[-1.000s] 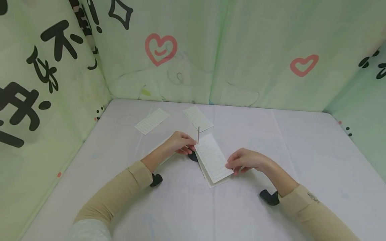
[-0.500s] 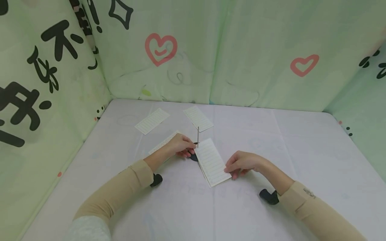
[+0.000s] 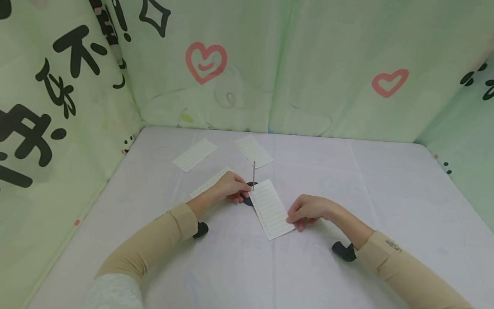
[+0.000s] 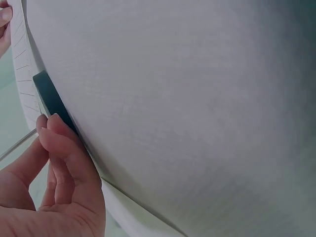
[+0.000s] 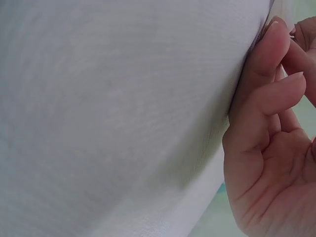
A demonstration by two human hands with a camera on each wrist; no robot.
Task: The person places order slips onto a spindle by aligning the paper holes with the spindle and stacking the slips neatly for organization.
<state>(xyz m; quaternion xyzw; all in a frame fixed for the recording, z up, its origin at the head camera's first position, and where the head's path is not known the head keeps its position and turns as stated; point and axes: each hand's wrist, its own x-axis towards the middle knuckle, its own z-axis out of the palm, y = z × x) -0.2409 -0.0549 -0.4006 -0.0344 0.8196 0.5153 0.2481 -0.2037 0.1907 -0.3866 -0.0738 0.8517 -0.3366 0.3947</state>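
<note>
A lined paper slip [image 3: 271,210] lies slanted in the middle of the table, its top end at the thin metal rod of a bill spike [image 3: 254,174]. The spike's round black base [image 3: 248,201] shows partly beside the slip's upper left corner. My left hand [image 3: 233,187] pinches that corner close to the rod; the left wrist view has thumb and fingertips meeting beside the base [image 4: 52,96]. At the slip's lower right corner, my right hand [image 3: 311,210] pinches the edge between thumb and fingers. In the right wrist view, the right hand [image 5: 271,133] is low over the white cloth.
Two more lined slips lie farther back, a left slip [image 3: 194,155] and a right slip [image 3: 254,151]. Another slip [image 3: 211,182] is partly covered by my left forearm. Green printed curtains [image 3: 324,68] wall the white table [image 3: 347,171] at the back and sides.
The held slip has come down toward the table and now lines up over the sheet beneath it. More of the rod shows above it. Both hands have sunk slightly, still pinching its corners.
</note>
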